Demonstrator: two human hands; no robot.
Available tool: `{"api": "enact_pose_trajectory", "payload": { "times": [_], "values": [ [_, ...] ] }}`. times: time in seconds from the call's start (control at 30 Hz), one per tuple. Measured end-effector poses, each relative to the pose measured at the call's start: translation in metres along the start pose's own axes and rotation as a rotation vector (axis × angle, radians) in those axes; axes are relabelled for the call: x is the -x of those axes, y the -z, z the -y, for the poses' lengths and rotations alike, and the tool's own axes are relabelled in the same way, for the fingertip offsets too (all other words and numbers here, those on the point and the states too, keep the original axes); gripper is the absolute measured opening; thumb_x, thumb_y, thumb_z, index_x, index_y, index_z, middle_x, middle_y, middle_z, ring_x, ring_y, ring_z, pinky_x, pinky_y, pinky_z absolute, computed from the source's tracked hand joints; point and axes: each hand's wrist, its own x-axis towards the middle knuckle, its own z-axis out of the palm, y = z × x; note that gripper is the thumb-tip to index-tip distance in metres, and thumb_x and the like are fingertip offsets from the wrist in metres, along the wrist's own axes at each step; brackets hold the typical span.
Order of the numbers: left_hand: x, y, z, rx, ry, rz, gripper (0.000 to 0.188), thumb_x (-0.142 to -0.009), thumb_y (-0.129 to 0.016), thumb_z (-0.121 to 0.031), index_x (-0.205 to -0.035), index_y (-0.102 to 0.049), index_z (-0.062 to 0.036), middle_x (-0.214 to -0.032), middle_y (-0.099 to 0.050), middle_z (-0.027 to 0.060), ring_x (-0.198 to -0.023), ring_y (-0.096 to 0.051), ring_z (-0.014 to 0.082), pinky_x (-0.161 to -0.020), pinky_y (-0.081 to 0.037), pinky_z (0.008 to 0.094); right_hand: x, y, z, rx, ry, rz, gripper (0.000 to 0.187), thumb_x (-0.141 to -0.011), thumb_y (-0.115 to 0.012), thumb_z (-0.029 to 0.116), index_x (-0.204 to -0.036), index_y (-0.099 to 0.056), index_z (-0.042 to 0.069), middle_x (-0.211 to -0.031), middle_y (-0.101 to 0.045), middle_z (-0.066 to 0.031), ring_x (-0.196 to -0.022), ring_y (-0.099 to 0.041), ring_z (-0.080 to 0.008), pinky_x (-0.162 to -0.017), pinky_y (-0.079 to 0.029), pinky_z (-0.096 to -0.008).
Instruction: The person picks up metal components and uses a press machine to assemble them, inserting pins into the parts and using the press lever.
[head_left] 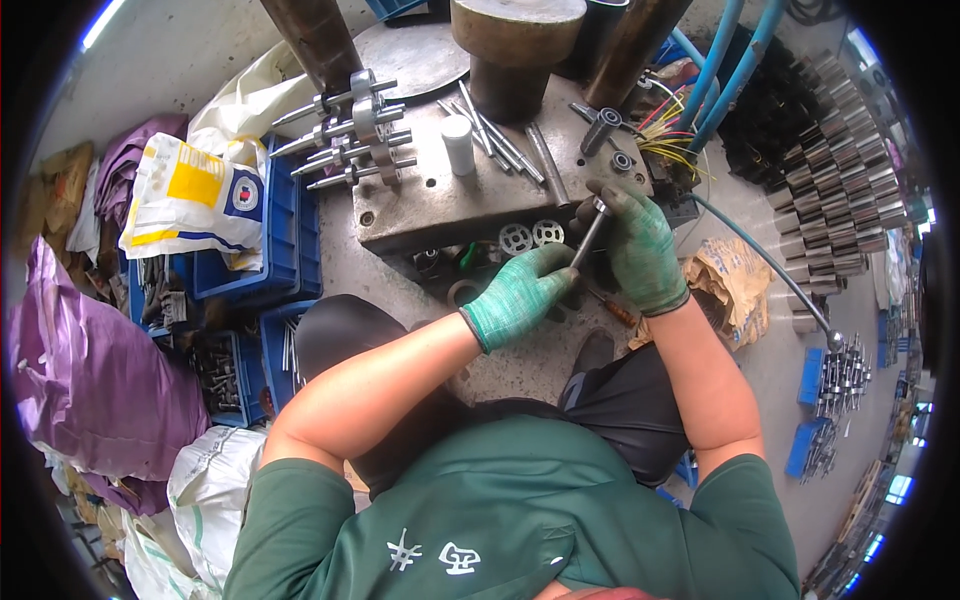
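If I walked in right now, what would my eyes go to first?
Probably the green-gloved left hand and right hand, holding a slim metal rod near the front of a heavy metal block. Next, perhaps, the big purple sack at the far left, or the shiny metal cylinders grouped over on the right.

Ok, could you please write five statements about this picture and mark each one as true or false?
1. The left hand and right hand are both gloved in green. True.
2. A white cylinder and several loose rods are on the metal block. True.
3. The white cylinder lies on its side. False: it stands upright.
4. Both hands are empty. False: they hold a metal rod between them.
5. A large purple sack is at the person's left. True.
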Motion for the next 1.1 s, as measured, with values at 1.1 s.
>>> {"api": "enact_pose_trajectory", "payload": {
  "times": [1.1],
  "values": [
    [0.004,0.004,-0.010,0.065,-0.221,-0.105,0.033,-0.106,-0.059,-0.015,-0.134,-0.063,0.0012,-0.102,-0.067,0.0014,-0.086,-0.058,0.0074,-0.077,-0.050,0.0239,0.010,-0.018,-0.025,-0.001,0.114,0.224,0.049,-0.111,-0.055,0.041,-0.138,-0.059,0.000,-0.124,-0.072,-0.0150,-0.115,-0.068,-0.0220,-0.103,-0.054,-0.0352]
  ]
}}
